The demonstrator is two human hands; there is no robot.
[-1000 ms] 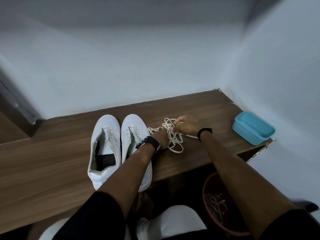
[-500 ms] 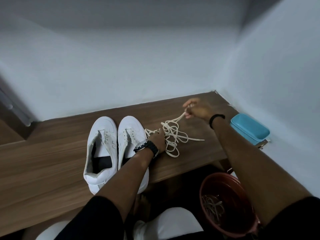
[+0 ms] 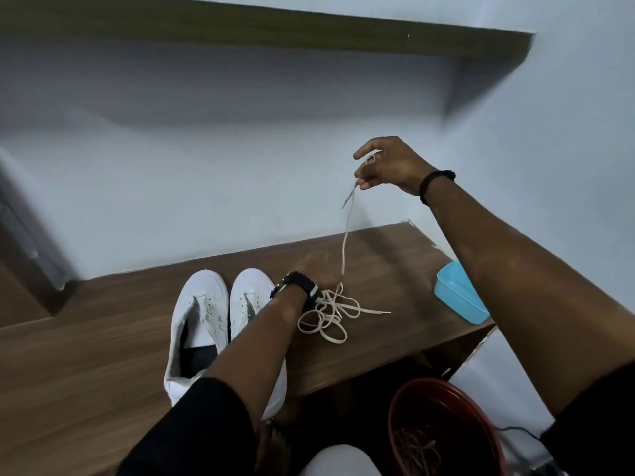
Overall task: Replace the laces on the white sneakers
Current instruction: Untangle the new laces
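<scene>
Right hand point(image 3: 391, 166) raised high above the desk point(image 3: 86, 355), grip pinched on one end of a cream lace point(image 3: 345, 249) that hangs down to a loose tangle of laces point(image 3: 330, 314) on the wood. Left hand point(image 3: 318, 269) low at the tangle's upper left edge, blurred, so grip impossible to judge; black watch point(image 3: 297, 286) on that wrist, black band point(image 3: 434, 178) on the right wrist. Just left of the tangle, two white sneakers point(image 3: 202, 324) side by side, toes toward the wall, eyelets bare, right one partly hidden under the left forearm. Blue container point(image 3: 458, 297) near the desk's right end. Below the desk edge, red-brown bucket point(image 3: 412, 400) holding more laces.
</scene>
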